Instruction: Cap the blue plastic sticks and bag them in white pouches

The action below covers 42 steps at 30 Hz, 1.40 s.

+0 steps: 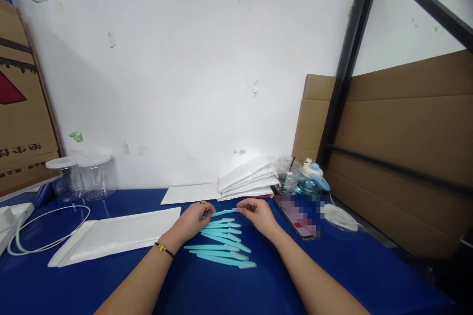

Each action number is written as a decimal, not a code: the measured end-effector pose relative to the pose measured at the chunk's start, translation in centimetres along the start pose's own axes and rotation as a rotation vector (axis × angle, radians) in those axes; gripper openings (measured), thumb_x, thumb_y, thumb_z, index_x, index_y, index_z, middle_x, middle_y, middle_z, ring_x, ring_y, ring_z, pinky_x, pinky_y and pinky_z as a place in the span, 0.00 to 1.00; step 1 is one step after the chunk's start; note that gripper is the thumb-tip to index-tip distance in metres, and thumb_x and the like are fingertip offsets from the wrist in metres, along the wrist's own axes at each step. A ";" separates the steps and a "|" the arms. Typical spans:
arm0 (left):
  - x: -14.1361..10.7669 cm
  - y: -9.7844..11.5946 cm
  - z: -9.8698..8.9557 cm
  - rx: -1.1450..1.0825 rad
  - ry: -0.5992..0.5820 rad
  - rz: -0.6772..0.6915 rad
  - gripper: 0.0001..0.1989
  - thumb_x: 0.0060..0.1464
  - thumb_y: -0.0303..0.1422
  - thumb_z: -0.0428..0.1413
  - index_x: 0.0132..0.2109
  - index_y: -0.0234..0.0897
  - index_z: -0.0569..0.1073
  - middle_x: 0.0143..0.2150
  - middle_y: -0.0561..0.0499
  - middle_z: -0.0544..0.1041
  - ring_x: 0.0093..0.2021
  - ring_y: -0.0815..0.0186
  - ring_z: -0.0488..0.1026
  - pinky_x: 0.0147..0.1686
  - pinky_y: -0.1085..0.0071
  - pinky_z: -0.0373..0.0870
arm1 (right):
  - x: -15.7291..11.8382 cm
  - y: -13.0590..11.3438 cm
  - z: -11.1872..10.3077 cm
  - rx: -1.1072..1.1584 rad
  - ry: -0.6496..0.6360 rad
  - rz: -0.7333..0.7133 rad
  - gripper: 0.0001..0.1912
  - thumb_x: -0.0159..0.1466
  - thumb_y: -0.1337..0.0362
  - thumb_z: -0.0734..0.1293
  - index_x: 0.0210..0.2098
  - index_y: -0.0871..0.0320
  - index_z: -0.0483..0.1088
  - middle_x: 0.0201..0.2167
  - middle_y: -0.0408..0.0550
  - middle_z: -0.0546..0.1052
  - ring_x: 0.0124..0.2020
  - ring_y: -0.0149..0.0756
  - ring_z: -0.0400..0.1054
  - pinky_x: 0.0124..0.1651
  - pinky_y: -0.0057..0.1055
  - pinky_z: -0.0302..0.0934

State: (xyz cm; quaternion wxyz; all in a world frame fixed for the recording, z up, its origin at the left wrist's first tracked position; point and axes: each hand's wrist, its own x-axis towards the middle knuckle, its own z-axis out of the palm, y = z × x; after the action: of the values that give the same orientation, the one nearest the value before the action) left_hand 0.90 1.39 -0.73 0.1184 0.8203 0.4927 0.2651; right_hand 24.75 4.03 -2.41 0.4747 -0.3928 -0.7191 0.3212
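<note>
Between my two hands an eyebrow razor [223, 212] with a turquoise handle lies almost level. My left hand [195, 220] is closed on its handle end, the fingertips pinching it. At the other end, the thumb and forefinger of my right hand [257, 213] pinch the pale, clear-looking tip. Just below, on the blue tabletop, lie several more turquoise eyebrow razors [221, 231] in a loose column, handles to the left and tips to the right. The nearest razor [225, 260] slants slightly toward me.
A white padded mailer [121, 229] lies left, with a white cable [48, 248] beyond it. More white mailers [247, 179] are stacked against the wall. Clear lidded jars [96, 177] stand back left. To the right are a phone [295, 216], a blue-lidded bottle [312, 179] and cardboard [406, 157].
</note>
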 end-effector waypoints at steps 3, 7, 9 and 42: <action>0.0 0.6 0.0 -0.018 -0.020 0.040 0.11 0.50 0.26 0.45 0.35 0.38 0.72 0.34 0.52 0.73 0.34 0.67 0.68 0.34 0.74 0.61 | -0.2 -0.4 0.6 -0.034 -0.042 0.008 0.09 0.53 0.62 0.69 0.32 0.59 0.77 0.28 0.47 0.79 0.28 0.34 0.70 0.32 0.29 0.63; -0.2 0.9 0.0 -0.012 -0.076 0.051 0.11 0.54 0.29 0.45 0.36 0.38 0.73 0.35 0.51 0.74 0.35 0.66 0.69 0.36 0.73 0.63 | -0.5 -0.7 0.9 -0.099 -0.117 0.019 0.08 0.54 0.64 0.67 0.32 0.59 0.77 0.26 0.46 0.78 0.27 0.33 0.69 0.30 0.28 0.62; -0.4 0.9 0.0 -0.016 -0.094 0.030 0.12 0.55 0.33 0.46 0.40 0.39 0.73 0.41 0.49 0.74 0.41 0.64 0.70 0.41 0.70 0.65 | -0.7 -1.1 0.5 -0.174 -0.193 0.012 0.10 0.56 0.61 0.67 0.34 0.58 0.77 0.29 0.47 0.78 0.30 0.35 0.70 0.33 0.29 0.63; -4.6 9.3 2.3 -0.038 -0.074 -0.031 0.13 0.50 0.33 0.52 0.44 0.35 0.67 0.40 0.43 0.75 0.39 0.57 0.73 0.38 0.66 0.67 | -4.3 -13.7 -2.0 -1.024 -0.617 -0.328 0.14 0.52 0.69 0.66 0.39 0.61 0.70 0.36 0.54 0.75 0.37 0.44 0.69 0.38 0.34 0.60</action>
State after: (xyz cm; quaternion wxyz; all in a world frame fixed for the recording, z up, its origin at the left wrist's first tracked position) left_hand 7.35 -7.02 0.16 0.1561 0.8194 0.4957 0.2419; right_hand 24.05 -6.17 7.85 0.0395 -0.3442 -0.9371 -0.0432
